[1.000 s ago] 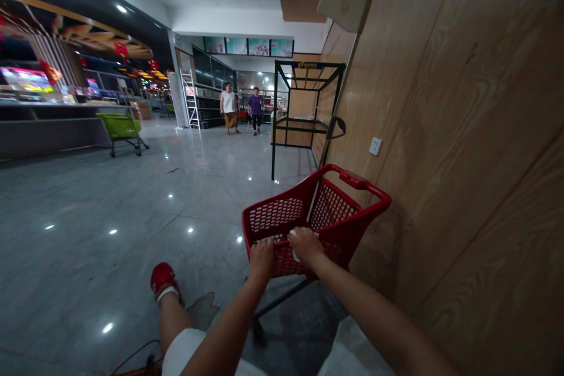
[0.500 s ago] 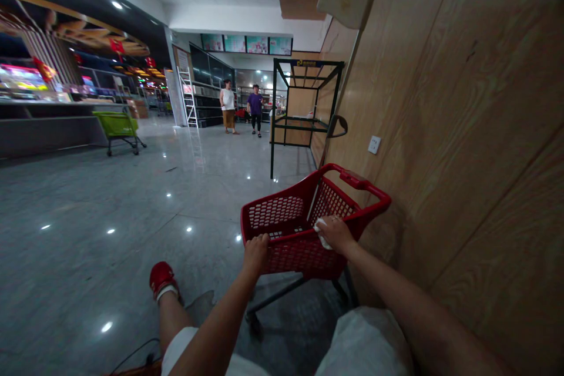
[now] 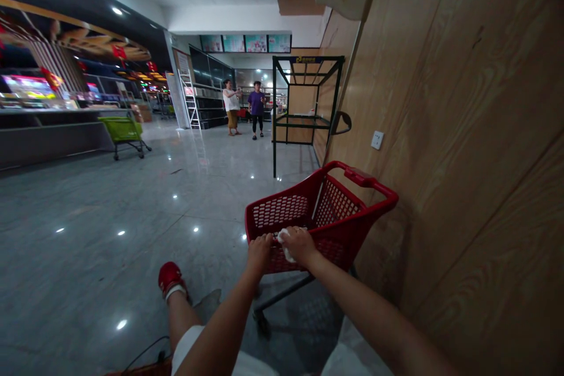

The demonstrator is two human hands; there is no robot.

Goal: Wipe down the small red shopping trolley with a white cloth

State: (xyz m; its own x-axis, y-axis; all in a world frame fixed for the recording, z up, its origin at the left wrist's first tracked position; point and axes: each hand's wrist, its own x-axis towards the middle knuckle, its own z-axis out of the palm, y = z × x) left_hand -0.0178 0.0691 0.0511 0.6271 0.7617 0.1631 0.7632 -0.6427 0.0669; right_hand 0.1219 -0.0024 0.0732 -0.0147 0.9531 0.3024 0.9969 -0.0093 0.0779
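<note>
- The left hand (image 3: 259, 249) grasps the near rim of the red cart (image 3: 337, 235); just beside it, the right hand (image 3: 302, 245) clutches a white cloth (image 3: 288, 254) against that rim.
- The cloth might snag if a loose edge is pushed into the basket's holes.
- The cart stands on the glossy floor (image 3: 132, 200) in front of the person, near the wood-panelled wall (image 3: 440, 129); a hard push could roll it on its wheels and knock its handle against the panels.
- Its long axis runs left to right: nose leftward, handle end toward the wall.
- Beyond stands a dark metal rack (image 3: 304, 125).
</note>
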